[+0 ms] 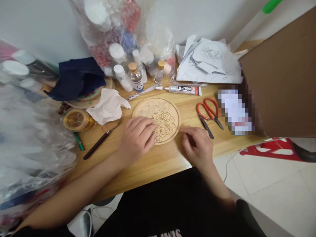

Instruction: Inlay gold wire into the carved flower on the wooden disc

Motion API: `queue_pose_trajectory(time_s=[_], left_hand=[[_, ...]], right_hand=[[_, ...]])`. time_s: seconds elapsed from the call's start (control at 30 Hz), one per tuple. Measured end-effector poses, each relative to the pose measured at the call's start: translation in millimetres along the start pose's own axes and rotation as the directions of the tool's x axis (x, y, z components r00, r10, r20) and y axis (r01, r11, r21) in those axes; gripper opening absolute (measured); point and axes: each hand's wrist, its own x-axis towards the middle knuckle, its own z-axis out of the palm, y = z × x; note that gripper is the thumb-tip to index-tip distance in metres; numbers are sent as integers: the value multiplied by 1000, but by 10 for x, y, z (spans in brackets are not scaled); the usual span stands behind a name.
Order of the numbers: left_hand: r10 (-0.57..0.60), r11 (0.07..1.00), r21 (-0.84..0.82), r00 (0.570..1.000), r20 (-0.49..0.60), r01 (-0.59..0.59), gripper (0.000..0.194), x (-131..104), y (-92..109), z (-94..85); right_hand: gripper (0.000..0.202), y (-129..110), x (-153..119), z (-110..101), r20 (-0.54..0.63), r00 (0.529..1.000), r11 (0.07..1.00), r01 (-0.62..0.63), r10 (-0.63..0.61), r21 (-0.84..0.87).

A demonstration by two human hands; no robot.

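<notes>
A round wooden disc [138, 111] lies on the table, with a flower pattern [161, 123] outlined in gold wire and finer drawn lines behind it. My left hand [137, 136] rests over the disc's left side, its fingers curled and close together. Gold shows by its fingertips, but what they grip is hidden. Just off the disc's right edge, my right hand [198, 146] pinches a thin gold wire [177, 129] that runs leftward over the flower.
Red-handled scissors [207, 110], a B-7000 glue tube [185, 89] and a phone [235, 112] lie beyond my right hand. On the left are a dark-handled tool [97, 144], a gold wire spool [76, 120] and a tissue [107, 107]. Small bottles [135, 77] and papers [209, 62] stand behind.
</notes>
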Motion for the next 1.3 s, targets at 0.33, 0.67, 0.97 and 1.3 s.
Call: queue_pose_trajectory(time_s=[0.33,0.67,0.97,1.3], left_hand=[[1,983,173,950,312,-58,42,106,106,-131],[153,987,22,963,223,-162,52,114,-166,34],[165,986,-40,967,192,-160,45,87,-171,46],[142,988,-101,961,238,-121,42,71,-173,21]], right_hand=[[13,-1,10,-16,6,1000,999,-5,4,34],[10,-4,6,-19,-16,996,995,-88,89,49],[11,-5,8,-25,1,997,994,-71,71,79],[11,6,-12,-32,9,999,999,-42,42,29]])
